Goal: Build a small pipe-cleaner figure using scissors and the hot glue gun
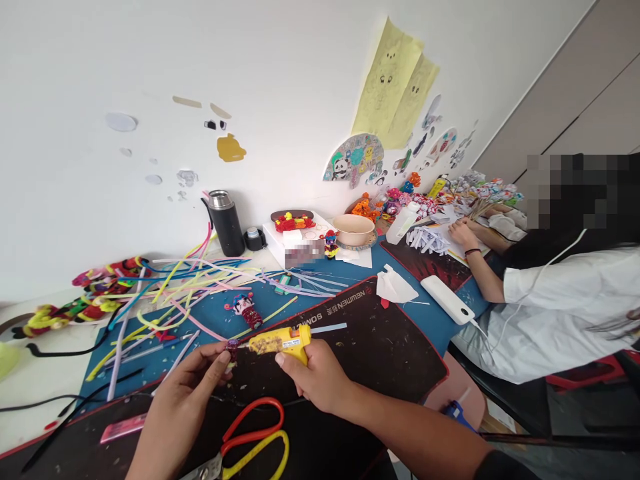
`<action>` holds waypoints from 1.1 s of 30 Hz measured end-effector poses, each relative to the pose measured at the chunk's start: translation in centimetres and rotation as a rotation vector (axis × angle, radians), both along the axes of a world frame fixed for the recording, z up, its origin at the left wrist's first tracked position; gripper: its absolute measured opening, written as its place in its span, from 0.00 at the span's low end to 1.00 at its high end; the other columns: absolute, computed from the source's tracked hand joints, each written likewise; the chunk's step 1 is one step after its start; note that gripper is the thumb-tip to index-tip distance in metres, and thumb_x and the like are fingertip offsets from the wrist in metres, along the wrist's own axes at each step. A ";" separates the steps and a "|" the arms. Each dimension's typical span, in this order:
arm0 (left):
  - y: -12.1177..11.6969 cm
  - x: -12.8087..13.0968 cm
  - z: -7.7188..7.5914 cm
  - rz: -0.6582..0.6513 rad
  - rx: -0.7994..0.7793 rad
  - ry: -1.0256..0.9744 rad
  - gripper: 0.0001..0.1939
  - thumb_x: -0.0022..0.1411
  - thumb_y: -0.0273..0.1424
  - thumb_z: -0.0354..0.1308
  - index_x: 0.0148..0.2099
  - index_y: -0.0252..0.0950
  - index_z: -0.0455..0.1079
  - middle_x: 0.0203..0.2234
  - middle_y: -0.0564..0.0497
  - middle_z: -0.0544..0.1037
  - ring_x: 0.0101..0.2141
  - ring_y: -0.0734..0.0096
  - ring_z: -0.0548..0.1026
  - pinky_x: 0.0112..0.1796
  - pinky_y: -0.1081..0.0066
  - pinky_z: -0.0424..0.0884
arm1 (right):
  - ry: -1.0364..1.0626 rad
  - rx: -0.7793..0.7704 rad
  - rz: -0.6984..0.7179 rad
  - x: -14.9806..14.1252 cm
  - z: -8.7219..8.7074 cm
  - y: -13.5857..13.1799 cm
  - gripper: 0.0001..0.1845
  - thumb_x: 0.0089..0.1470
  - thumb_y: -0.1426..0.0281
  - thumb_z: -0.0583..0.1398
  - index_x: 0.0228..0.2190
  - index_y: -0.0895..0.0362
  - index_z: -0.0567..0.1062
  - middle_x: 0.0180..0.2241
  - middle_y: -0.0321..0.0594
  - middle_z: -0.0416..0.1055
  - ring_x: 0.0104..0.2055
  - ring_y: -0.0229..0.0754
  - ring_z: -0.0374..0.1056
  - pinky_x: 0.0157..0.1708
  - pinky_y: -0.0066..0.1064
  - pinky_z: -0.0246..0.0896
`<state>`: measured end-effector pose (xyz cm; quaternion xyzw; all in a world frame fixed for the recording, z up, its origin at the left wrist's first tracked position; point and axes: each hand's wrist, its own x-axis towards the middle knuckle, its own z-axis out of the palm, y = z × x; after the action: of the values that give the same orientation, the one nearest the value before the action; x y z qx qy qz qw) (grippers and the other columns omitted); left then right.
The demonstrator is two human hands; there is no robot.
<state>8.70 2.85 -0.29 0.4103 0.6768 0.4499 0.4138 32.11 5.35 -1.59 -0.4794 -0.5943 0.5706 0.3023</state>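
Observation:
In my right hand [323, 377] is a yellow hot glue gun [275, 340], a pale glue stick [327, 329] poking out of its back. Its nozzle points left and meets, or nearly meets, a small dark purple craft piece [232, 348]. My left hand [195, 383] pinches that piece between thumb and fingers, which hide part of it. Just beyond the glue gun lies a small doll figure [247, 310] with a white face and dark red body. Scissors [255, 437] with one red and one yellow handle rest close to me on the black mat [350, 427].
Pipe cleaners [170, 293] in many colours spread over the blue mat [107, 353]. Behind them stand a black thermos [227, 223] and a beige bowl [354, 229]. A white power bank [447, 300] lies to the right, beside a seated person in a white shirt [565, 307].

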 end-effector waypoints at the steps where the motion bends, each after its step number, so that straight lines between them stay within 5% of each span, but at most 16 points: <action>1: 0.0 0.0 0.0 0.004 -0.001 -0.004 0.37 0.46 0.67 0.70 0.43 0.42 0.84 0.37 0.47 0.87 0.36 0.54 0.83 0.40 0.61 0.81 | -0.001 -0.003 -0.005 0.0 0.0 0.0 0.30 0.66 0.54 0.64 0.17 0.52 0.65 0.12 0.30 0.61 0.14 0.33 0.57 0.20 0.28 0.53; 14: 0.0 -0.5 -0.6 -0.020 0.015 0.008 0.37 0.48 0.68 0.69 0.43 0.41 0.84 0.39 0.46 0.87 0.39 0.52 0.83 0.42 0.60 0.81 | 0.019 -0.008 0.010 -0.2 -0.2 0.5 0.34 0.66 0.48 0.64 0.16 0.53 0.65 0.12 0.30 0.60 0.14 0.33 0.55 0.20 0.28 0.52; 25: 0.0 0.1 0.6 -0.009 0.023 -0.022 0.36 0.45 0.68 0.71 0.39 0.41 0.85 0.34 0.47 0.87 0.34 0.53 0.83 0.38 0.60 0.83 | -0.004 -0.007 0.012 -0.2 0.4 0.4 0.36 0.64 0.43 0.65 0.16 0.53 0.65 0.12 0.31 0.60 0.15 0.34 0.57 0.19 0.27 0.51; 33: -0.2 -0.4 -0.6 -0.010 0.014 -0.055 0.33 0.50 0.64 0.72 0.44 0.42 0.84 0.36 0.49 0.86 0.36 0.57 0.82 0.39 0.64 0.82 | -0.018 -0.011 0.008 0.0 0.4 0.4 0.36 0.64 0.43 0.65 0.15 0.53 0.65 0.12 0.31 0.61 0.15 0.34 0.57 0.20 0.27 0.53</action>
<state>8.33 2.68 -0.86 0.4042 0.6598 0.4637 0.4316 32.14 5.74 -1.20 -0.4841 -0.5957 0.5706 0.2919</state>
